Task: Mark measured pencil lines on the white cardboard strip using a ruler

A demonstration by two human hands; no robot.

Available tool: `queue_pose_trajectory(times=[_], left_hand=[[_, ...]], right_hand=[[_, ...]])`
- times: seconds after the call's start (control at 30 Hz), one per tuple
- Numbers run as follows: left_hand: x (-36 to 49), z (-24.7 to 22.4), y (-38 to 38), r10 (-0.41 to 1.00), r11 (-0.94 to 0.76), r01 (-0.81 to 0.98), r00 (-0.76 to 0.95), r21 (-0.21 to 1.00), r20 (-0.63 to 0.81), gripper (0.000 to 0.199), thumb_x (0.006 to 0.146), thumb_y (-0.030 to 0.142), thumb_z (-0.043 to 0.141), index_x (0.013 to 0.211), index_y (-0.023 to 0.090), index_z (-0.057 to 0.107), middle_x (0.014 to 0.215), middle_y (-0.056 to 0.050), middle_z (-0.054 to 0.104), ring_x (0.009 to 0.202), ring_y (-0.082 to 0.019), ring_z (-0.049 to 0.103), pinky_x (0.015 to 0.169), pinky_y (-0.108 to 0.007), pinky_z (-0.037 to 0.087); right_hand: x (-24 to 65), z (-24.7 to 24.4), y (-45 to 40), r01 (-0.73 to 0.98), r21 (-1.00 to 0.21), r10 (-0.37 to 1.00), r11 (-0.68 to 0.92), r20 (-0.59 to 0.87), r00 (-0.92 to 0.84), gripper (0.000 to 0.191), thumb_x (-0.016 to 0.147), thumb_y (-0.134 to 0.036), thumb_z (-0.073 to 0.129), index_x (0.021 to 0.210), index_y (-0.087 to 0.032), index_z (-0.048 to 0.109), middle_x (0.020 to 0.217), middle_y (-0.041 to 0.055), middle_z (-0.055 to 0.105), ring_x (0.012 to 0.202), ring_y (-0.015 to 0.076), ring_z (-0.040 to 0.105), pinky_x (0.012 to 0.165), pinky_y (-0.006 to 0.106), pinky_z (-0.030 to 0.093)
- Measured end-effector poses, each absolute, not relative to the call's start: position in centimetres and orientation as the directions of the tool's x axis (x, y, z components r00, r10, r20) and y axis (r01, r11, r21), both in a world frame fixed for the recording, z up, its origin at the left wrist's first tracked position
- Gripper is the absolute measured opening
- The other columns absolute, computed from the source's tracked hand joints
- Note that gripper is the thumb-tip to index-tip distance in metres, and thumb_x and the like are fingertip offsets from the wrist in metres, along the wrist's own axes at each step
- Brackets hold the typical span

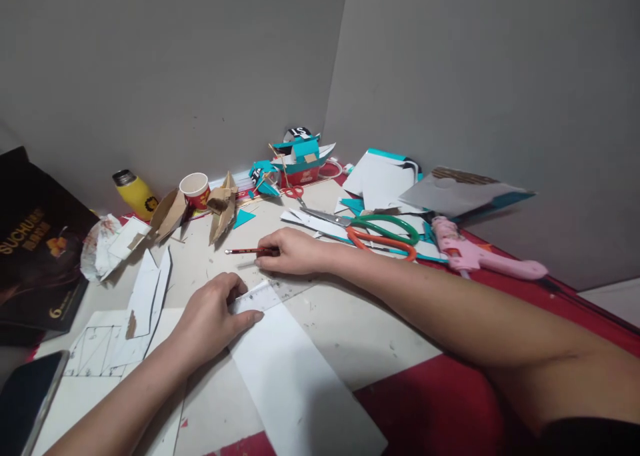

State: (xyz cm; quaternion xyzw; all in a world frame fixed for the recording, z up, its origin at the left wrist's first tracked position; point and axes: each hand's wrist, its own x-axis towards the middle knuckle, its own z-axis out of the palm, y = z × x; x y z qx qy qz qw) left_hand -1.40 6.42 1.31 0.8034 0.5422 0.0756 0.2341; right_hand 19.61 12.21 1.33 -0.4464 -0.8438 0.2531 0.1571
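My left hand [213,319] spans a clear ruler [263,297] laid across the far end of a white card strip [300,369]. Its thumb rests on the near side of the ruler and its fingers curl over the far side. My right hand [293,251] is closed around a dark red pencil [245,251], held nearly level above the table, just beyond the ruler. The pencil's metal-tipped end points left; its other end is hidden in the hand. The card strip runs toward me, its near end in shadow.
Large scissors [383,233], a pink glue gun [487,256] and card scraps [385,183] lie right. At the back stand a teal paper boat [305,153], a paper cup [194,188] and a yellow bottle [137,196]. Left are a drawn sheet [95,349], a phone [27,403] and a black box [40,243].
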Motion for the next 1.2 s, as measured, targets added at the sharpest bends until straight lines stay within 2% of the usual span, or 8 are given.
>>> queue_pose_trajectory(times=[0.2, 0.37, 0.77, 0.93, 1.03, 1.2], left_hand=[[-1.4, 1.5, 6.2, 0.902, -0.298, 0.827, 0.407, 0.477, -0.142, 0.030, 0.075, 0.042, 0.070, 0.091, 0.023, 0.054, 0.090, -0.001, 0.062, 0.078, -0.021, 0.055, 0.069, -0.032, 0.038], [-1.3, 1.8, 6.0, 0.909, -0.276, 0.838, 0.387, 0.470, -0.157, 0.027, 0.075, 0.040, 0.068, 0.090, 0.022, 0.055, 0.088, -0.002, 0.063, 0.078, -0.022, 0.056, 0.067, -0.032, 0.037], [-1.6, 1.6, 5.6, 0.926, -0.218, 0.826, 0.343, 0.520, -0.158, 0.024, 0.074, 0.037, 0.068, 0.084, 0.022, 0.052, 0.079, 0.000, 0.060, 0.072, -0.021, 0.052, 0.064, -0.030, 0.033], [-1.7, 1.5, 5.9, 0.923, -0.195, 0.755, 0.357, 0.626, -0.143, 0.026, 0.075, 0.037, 0.068, 0.080, 0.022, 0.048, 0.072, 0.004, 0.053, 0.068, -0.018, 0.047, 0.062, -0.029, 0.031], [-1.5, 2.0, 6.0, 0.920, -0.163, 0.667, 0.369, 0.727, -0.133, 0.028, 0.073, 0.037, 0.071, 0.079, 0.021, 0.049, 0.070, 0.005, 0.050, 0.067, -0.016, 0.045, 0.061, -0.028, 0.032], [-1.2, 3.3, 6.1, 0.921, -0.052, 0.438, 0.369, 0.898, -0.127, 0.032, 0.065, 0.034, 0.080, 0.086, 0.018, 0.062, 0.081, 0.000, 0.064, 0.079, -0.019, 0.058, 0.070, -0.027, 0.042]], right_hand=[[19.9, 2.2, 11.8, 0.605, -0.642, 0.744, 0.471, -0.081, -0.664, 0.019, 0.080, -0.032, 0.067, 0.087, -0.015, 0.071, 0.070, -0.0015, 0.062, 0.062, 0.0105, 0.049, 0.056, 0.022, 0.032], [19.8, 1.5, 12.1, 0.600, -0.633, 0.733, 0.488, -0.076, -0.676, 0.022, 0.077, -0.032, 0.070, 0.090, -0.015, 0.070, 0.076, -0.0004, 0.063, 0.067, 0.0119, 0.051, 0.059, 0.022, 0.034], [19.6, 1.8, 11.7, 0.584, -0.641, 0.714, 0.499, -0.078, -0.696, 0.019, 0.073, -0.031, 0.072, 0.085, -0.016, 0.068, 0.072, -0.0018, 0.059, 0.065, 0.0115, 0.048, 0.059, 0.023, 0.033], [19.9, 1.8, 12.0, 0.505, -0.741, 0.699, 0.443, -0.067, -0.712, 0.029, 0.072, -0.034, 0.074, 0.093, -0.015, 0.069, 0.079, -0.0004, 0.061, 0.072, 0.0129, 0.052, 0.063, 0.023, 0.036], [20.2, 1.9, 12.1, 0.424, -0.832, 0.661, 0.358, -0.095, -0.744, 0.034, 0.071, -0.035, 0.076, 0.096, -0.014, 0.068, 0.075, -0.0020, 0.060, 0.068, 0.0114, 0.052, 0.061, 0.022, 0.037], [20.6, 2.1, 12.2, 0.311, -0.932, 0.563, 0.184, -0.159, -0.811, 0.030, 0.066, -0.037, 0.080, 0.070, -0.012, 0.064, 0.058, -0.0058, 0.051, 0.057, 0.0088, 0.046, 0.055, 0.021, 0.035]])
